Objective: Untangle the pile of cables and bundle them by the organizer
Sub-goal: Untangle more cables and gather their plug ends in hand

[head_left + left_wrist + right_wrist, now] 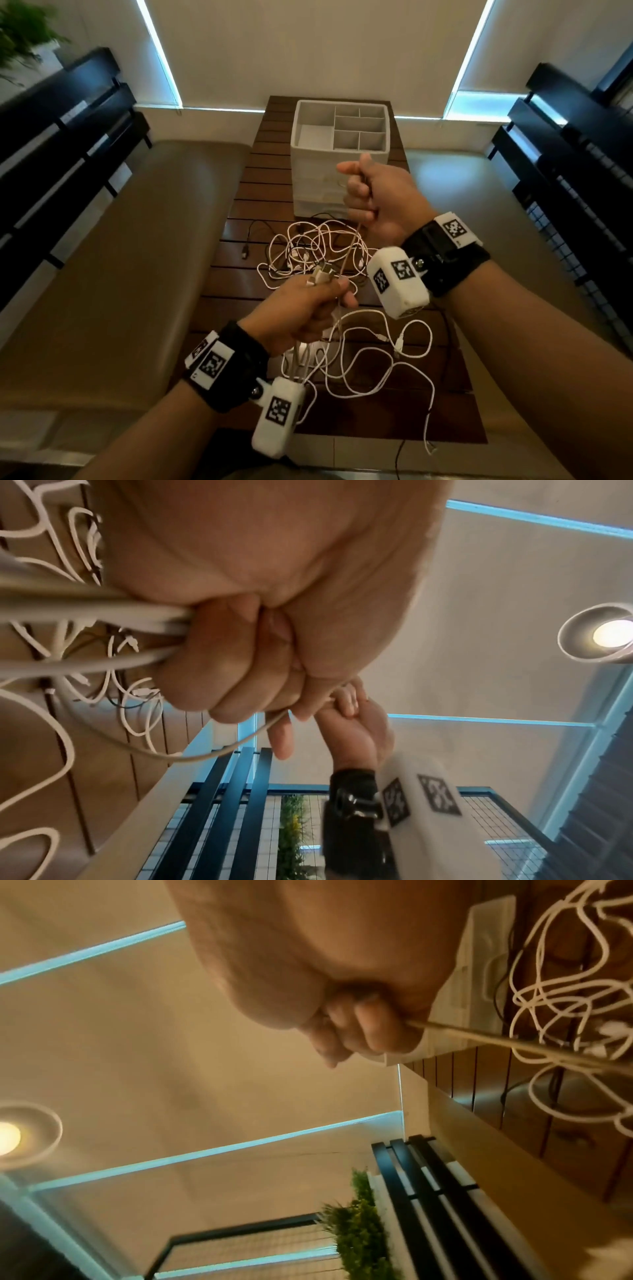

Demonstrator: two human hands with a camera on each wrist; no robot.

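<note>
Cables (310, 251) are lying in a tangle across the middle of the slatted table (236, 212), spilling toward its near edge. My left hand (301, 308) is gripping several gathered strands, fingers curled tight. One thin cable (352, 245) is running taut up and away to my right hand (373, 198), which is pinching it higher, nearer the organizer (339, 154) at the far edge. Its compartments are looking empty.

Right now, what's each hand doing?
Left hand: closed, gripping a bunch of white cables.
Right hand: closed, pulling one taut cable.
</note>
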